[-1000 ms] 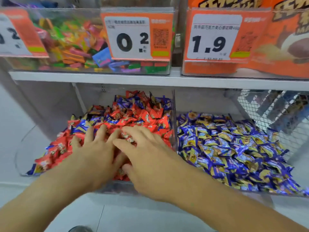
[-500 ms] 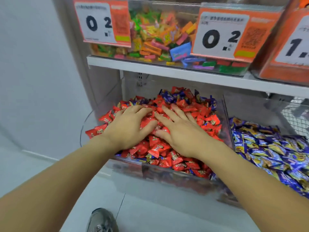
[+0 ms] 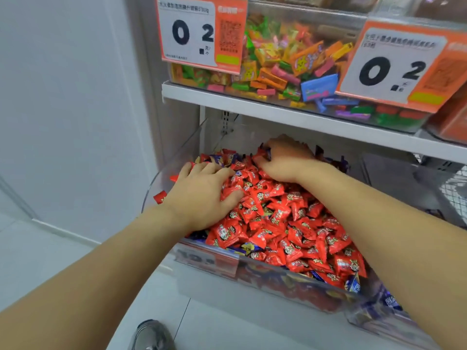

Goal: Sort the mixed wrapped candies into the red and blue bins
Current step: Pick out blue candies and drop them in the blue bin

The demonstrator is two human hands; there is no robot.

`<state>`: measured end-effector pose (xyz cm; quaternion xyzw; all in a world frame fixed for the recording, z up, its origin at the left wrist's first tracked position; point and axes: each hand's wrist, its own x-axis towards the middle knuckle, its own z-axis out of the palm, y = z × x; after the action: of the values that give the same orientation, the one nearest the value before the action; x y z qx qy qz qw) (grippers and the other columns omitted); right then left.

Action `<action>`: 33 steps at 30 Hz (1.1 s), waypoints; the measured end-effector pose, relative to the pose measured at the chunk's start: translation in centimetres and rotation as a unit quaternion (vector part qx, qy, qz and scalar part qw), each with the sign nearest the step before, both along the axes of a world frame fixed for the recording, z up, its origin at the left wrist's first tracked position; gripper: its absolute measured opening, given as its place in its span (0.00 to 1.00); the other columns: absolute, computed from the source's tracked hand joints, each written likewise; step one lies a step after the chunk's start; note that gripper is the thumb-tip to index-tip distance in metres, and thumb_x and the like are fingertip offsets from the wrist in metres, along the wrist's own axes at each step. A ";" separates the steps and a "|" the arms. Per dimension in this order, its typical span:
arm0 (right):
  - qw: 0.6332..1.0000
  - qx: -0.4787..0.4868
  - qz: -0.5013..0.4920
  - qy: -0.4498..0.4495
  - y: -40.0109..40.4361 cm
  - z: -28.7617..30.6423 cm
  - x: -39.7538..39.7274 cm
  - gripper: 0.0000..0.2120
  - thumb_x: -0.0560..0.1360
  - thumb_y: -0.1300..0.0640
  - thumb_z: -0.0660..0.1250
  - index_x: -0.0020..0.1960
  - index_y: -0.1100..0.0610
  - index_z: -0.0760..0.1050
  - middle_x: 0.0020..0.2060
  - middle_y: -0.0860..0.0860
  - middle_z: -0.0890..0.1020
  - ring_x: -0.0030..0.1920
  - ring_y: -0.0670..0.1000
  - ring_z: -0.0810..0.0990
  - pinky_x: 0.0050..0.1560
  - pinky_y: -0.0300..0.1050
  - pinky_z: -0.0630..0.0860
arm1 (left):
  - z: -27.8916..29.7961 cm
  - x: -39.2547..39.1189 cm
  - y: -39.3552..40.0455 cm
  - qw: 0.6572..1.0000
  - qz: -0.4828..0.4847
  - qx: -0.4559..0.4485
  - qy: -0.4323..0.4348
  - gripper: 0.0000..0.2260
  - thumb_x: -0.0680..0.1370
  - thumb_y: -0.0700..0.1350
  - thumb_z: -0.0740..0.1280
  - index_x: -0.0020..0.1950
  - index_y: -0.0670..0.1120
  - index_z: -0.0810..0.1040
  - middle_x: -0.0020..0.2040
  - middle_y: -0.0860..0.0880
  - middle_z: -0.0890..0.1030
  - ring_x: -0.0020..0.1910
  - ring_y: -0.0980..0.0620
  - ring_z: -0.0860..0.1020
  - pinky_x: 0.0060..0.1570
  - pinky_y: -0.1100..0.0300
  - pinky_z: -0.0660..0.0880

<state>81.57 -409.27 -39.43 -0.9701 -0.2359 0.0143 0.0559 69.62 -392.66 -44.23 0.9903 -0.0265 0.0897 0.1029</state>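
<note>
Item: clear bin of red candies. My left hand lies flat at nine o'clock, steadying the pile; right hand, twelve o'clock, curls around stray blue candies, I judge for removal.

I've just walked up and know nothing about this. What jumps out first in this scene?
The heap of red wrapped candies filling the clear bin on the lower shelf catches the eye first, with a few blue wrappers mixed in. Both bare hands are in it: the left hand lies on the pile near the bin's left side, the right hand reaches to the back. Above, big orange price tags front a bin of multicoloured sweets.
</note>
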 end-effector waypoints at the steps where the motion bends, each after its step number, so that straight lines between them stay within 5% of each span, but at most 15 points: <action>1: 0.999 -0.009 -0.006 0.033 0.7 0.1 0.2 0.20 0.80 0.42 0.62 0.65 0.54 0.73 0.65 0.56 0.74 0.62 0.59 0.76 0.49 0.42 0.66 | 0.0 0.0 0.0 1.000 -0.001 -0.002 0.002 0.32 0.74 0.68 0.49 0.73 0.54 0.68 0.68 0.50 0.73 0.69 0.46 0.69 0.73 0.45 0.57; 3: 0.997 -0.008 -0.012 0.078 1.7 0.5 0.4 0.26 0.77 0.43 0.67 0.70 0.54 0.71 0.70 0.57 0.71 0.60 0.56 0.77 0.48 0.40 0.68 | 0.1 0.0 0.2 1.000 -0.003 -0.022 0.006 0.31 0.75 0.68 0.51 0.72 0.54 0.68 0.67 0.50 0.74 0.69 0.47 0.69 0.74 0.45 0.56; 6: 0.988 0.049 -0.003 0.144 2.0 0.2 1.3 0.24 0.70 0.44 0.74 0.65 0.47 0.76 0.63 0.48 0.79 0.58 0.51 0.78 0.60 0.46 0.76 | 0.3 0.0 0.5 0.997 -0.004 -0.073 0.002 0.31 0.75 0.67 0.61 0.73 0.53 0.66 0.67 0.50 0.73 0.67 0.48 0.70 0.73 0.46 0.58; 12: 0.920 0.208 0.036 0.330 1.2 -0.6 2.1 0.26 0.68 0.67 0.74 0.62 0.46 0.78 0.57 0.52 0.83 0.56 0.56 0.83 0.57 0.56 0.81 | 1.7 -0.3 0.4 0.972 0.017 -0.233 0.016 0.44 0.69 0.64 0.73 0.77 0.52 0.54 0.71 0.48 0.65 0.69 0.47 0.69 0.71 0.50 0.65; 17: 0.910 0.280 0.134 0.277 0.7 0.3 0.5 0.31 0.63 0.71 0.77 0.60 0.48 0.78 0.59 0.56 0.82 0.58 0.55 0.81 0.62 0.53 0.76 | 1.6 0.0 0.4 0.955 0.040 -0.295 0.003 0.41 0.74 0.66 0.65 0.79 0.50 0.52 0.75 0.48 0.64 0.72 0.49 0.67 0.70 0.53 0.65; 22: 0.943 0.163 0.212 0.197 -1.1 2.5 -2.3 0.32 0.66 0.66 0.79 0.66 0.49 0.76 0.59 0.45 0.80 0.50 0.36 0.79 0.53 0.31 0.73 | 2.2 -0.5 0.4 0.962 -0.018 -0.271 -0.038 0.35 0.73 0.60 0.70 0.76 0.52 0.61 0.71 0.53 0.70 0.67 0.57 0.70 0.64 0.63 0.66; 25: 0.947 0.152 0.235 0.157 -3.1 2.7 -4.3 0.27 0.70 0.54 0.79 0.67 0.47 0.75 0.62 0.42 0.78 0.61 0.38 0.76 0.64 0.34 0.70 | 3.0 -1.2 0.3 0.967 -0.075 -0.241 -0.020 0.31 0.70 0.58 0.74 0.71 0.56 0.69 0.64 0.57 0.74 0.61 0.63 0.72 0.62 0.66 0.69; 28: 0.949 0.151 0.243 0.129 -4.9 2.1 -6.1 0.24 0.75 0.46 0.72 0.70 0.47 0.74 0.65 0.43 0.74 0.67 0.38 0.71 0.70 0.34 0.64 | 3.4 -1.8 -0.2 0.969 -0.115 -0.217 0.018 0.33 0.71 0.60 0.73 0.73 0.56 0.67 0.67 0.58 0.71 0.65 0.64 0.69 0.65 0.67 0.65; 33: 0.958 0.172 0.225 0.047 -7.2 0.4 -8.3 0.18 0.81 0.56 0.66 0.69 0.45 0.75 0.67 0.39 0.75 0.69 0.35 0.70 0.71 0.37 0.65 | 4.0 -1.9 -1.1 0.976 -0.083 -0.199 -0.019 0.19 0.78 0.54 0.65 0.69 0.54 0.74 0.64 0.58 0.76 0.62 0.62 0.72 0.57 0.71 0.64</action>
<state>73.27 -416.47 -38.99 -0.8661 -0.4438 0.0316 0.2280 67.76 -393.78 -40.24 0.9425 -0.0924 0.1028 0.3044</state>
